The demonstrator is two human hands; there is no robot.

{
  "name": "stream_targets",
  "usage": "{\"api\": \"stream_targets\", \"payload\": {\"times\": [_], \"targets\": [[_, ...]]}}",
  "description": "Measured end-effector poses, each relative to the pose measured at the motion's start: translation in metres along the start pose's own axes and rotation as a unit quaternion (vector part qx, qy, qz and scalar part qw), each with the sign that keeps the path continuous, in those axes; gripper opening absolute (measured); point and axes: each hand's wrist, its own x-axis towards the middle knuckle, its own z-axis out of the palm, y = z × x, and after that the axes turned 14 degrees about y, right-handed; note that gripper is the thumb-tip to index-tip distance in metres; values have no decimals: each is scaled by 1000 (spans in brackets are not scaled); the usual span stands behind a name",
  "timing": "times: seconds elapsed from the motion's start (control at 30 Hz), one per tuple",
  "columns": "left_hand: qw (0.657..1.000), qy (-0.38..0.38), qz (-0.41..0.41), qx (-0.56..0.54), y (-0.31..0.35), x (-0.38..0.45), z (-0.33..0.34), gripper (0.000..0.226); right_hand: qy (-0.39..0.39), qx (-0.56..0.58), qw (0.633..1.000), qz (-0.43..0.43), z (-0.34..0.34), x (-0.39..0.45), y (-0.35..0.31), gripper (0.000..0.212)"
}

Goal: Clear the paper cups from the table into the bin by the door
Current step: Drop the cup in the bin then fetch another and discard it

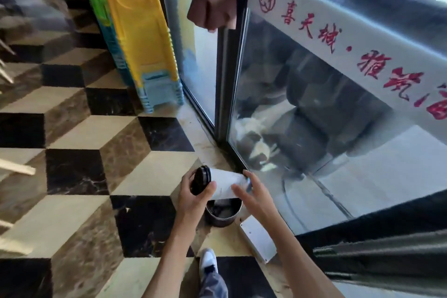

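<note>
The floor [79, 133] fills the left and middle of the frame, tiled in black, beige and brown marble that reads as stacked cubes. At upper centre a stack of yellow, green and blue plastic stools [142, 38] stands on it, close beside the glass door [302, 116]. At lower centre a small round dark bin [222, 213] sits on the floor at the foot of the door. Just right of the bin a flat white box [257, 237] lies on the tiles along the glass. Below the bin, at bottom centre, a white shoe [208, 261] stands on a beige tile.
</note>
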Motion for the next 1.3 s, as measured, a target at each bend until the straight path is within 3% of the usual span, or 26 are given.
{"api": "stream_targets", "payload": {"times": [0.3,0.57,0.7,0.87,1.07,1.3], "targets": [[993,-40,-83,77,-72,102,35,55,-37,-35,996,71,50,98,42,71],[966,-31,-216,141,-228,139,60,52,-122,-65,971,196,129,147,180,72],[952,-14,-258,165,-304,157,77,45,-127,-65,961,236,165,175,247,73],[940,-2,-279,198,-397,188,106,57,-120,-86,959,242,216,211,341,72],[933,2,-264,244,-463,222,130,39,-124,-83,953,262,260,244,404,72],[928,-22,-265,261,-484,231,134,71,-133,-127,951,250,271,259,421,62]]}}
